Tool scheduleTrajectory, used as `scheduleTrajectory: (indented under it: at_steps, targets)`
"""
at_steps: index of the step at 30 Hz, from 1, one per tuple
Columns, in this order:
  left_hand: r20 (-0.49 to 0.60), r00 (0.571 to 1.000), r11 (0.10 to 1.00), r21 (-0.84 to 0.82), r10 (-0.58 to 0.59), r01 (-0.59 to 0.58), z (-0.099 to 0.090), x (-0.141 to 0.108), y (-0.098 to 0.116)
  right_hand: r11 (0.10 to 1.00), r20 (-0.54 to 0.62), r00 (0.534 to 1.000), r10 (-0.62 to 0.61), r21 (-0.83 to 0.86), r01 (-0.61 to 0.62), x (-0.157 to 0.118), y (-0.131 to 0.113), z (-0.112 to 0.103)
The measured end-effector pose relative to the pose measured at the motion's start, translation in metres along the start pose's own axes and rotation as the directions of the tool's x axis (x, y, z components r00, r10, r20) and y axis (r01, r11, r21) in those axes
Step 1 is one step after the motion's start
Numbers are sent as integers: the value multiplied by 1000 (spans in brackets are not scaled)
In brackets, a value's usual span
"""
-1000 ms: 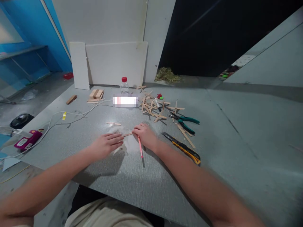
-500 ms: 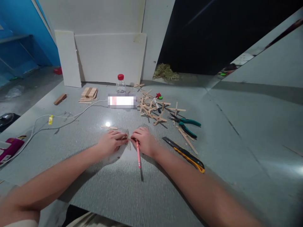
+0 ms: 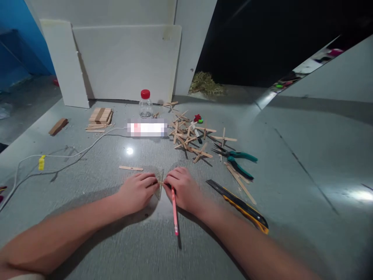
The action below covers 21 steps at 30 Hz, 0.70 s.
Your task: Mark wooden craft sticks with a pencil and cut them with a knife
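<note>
My left hand (image 3: 138,191) is closed, its fingertips pressed on a small clear set square (image 3: 161,190) on the table. A thin sliver of wood, apparently a craft stick, shows between my fingertips, though my fingers cover most of it. My right hand (image 3: 184,189) pinches a pink pencil (image 3: 175,214), its eraser end pointing toward me. The hands almost meet at the set square. Just beyond the left hand lies a single craft stick (image 3: 131,168).
Crossed craft sticks (image 3: 186,136) are heaped at the back. To the right lie green-handled pliers (image 3: 239,159), loose sticks (image 3: 240,182) and a utility knife (image 3: 239,206). A red-capped bottle (image 3: 145,107), stacked sticks (image 3: 100,116), a wood block (image 3: 58,126) and a white cable (image 3: 84,149) are farther back.
The view has shifted, so hands and table things sit lower in the picture. Both hands keep their places around the set square, and the pencil stays in my right hand.
</note>
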<state>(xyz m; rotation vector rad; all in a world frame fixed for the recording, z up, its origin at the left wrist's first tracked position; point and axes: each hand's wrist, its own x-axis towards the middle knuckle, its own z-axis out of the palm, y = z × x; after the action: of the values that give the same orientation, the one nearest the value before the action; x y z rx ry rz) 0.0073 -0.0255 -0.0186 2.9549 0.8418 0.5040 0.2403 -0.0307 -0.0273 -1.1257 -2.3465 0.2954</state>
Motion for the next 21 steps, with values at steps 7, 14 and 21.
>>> scheduleTrajectory:
  at_steps: [7,14,21]
  targets:
    - [-60,996,997,-33,70,-72,-3,0,-7,1000,-47,999,5,9,-4,-1,-1,2]
    - [-72,995,994,-82,65,-71,-1,-1,-8,999,-57,998,6,42,-4,-3,-2,1]
    - [-60,998,995,-101,21,-27,-2,1,-8,998,-56,998,14,66,-10,-3,-2,1]
